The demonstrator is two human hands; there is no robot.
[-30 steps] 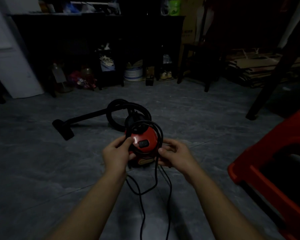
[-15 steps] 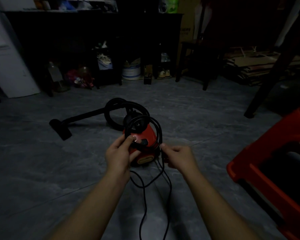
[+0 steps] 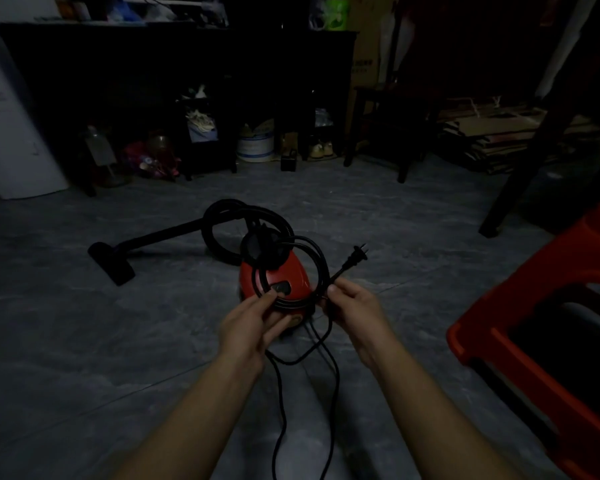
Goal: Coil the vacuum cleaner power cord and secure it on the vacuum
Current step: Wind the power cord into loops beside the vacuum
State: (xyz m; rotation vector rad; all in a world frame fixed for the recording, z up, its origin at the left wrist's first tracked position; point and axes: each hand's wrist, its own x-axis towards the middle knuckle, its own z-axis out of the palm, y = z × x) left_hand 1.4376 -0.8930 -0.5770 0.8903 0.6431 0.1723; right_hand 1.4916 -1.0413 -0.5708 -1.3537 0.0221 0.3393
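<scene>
A small red vacuum cleaner (image 3: pixel 293 271) sits on the grey floor in front of me. Its black hose (image 3: pixel 222 213) loops behind it and runs left to a floor nozzle (image 3: pixel 111 263). The black power cord (image 3: pixel 312 261) is coiled in loops over the red body. My left hand (image 3: pixel 253 322) pinches the coil at its lower left. My right hand (image 3: pixel 352 304) grips the cord on the right side, just behind the plug (image 3: pixel 355 258), which sticks up and to the right. A slack length of cord (image 3: pixel 281 393) hangs down between my forearms.
A red plastic stool (image 3: pixel 541 327) stands close on the right. Dark shelving (image 3: pixel 187 81) with clutter lines the back wall. A white appliance (image 3: pixel 11 140) is at far left, stacked cardboard (image 3: pixel 492 136) at back right, and a dark furniture leg (image 3: pixel 520 168) slants at right.
My right hand has pulled the cord end up, so the plug now points up and right. The coil over the vacuum has grown wider, and the view has shifted slightly.
</scene>
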